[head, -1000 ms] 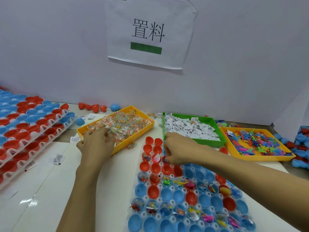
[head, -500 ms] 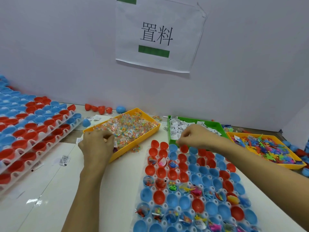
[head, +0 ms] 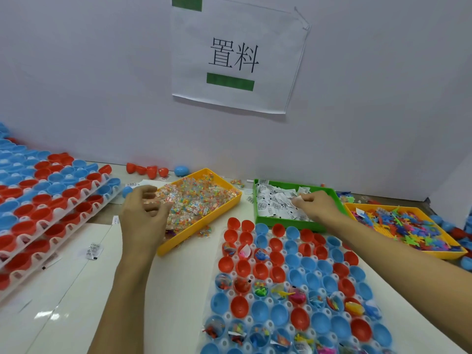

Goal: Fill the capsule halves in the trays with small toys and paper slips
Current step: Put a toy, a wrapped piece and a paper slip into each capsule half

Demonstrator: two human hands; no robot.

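Fingers of the right hand are pinching a thin white paper slip in the green plastic tray; likely flimsy, best pinched at an edge. Left hand is hovering, loosely curled, seemingly empty.

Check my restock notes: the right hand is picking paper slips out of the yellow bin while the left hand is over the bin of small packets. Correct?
Not quite. In the head view the right hand picks paper slips from the green bin, not a yellow one. The left hand is over the yellow packet bin.

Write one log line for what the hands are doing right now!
left hand: over yellow tray of packets, fingers loosely curled | right hand: pinching paper slip in green tray | capsule tray: partly filled
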